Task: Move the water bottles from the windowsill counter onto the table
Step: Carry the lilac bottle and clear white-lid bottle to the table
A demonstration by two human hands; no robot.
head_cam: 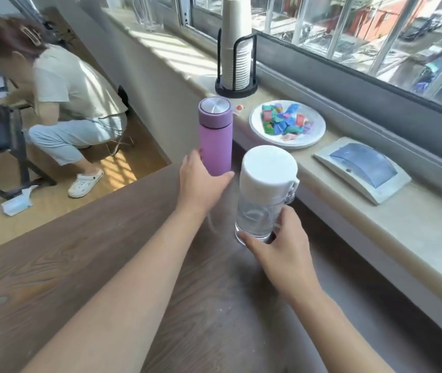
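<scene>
left hand [201, 181] wraps the purple bottle [216, 135], right hand [281, 249] clasps the clear bottle [265, 195] low, steadying both over the wooden counter [107, 265].

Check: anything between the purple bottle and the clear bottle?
Nothing. In the head view only bare wooden table separates purple bottle from clear bottle; the left hand's thumb reaches into that gap.

Purple bottle [216, 135], clear bottle [264, 195], upright

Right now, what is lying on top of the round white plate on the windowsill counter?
The round white plate holds a loose pile of small colourful wrapped sweets, blue, green, red and purple. What lies under the pile is covered, and so is most of the plate's middle.
</scene>
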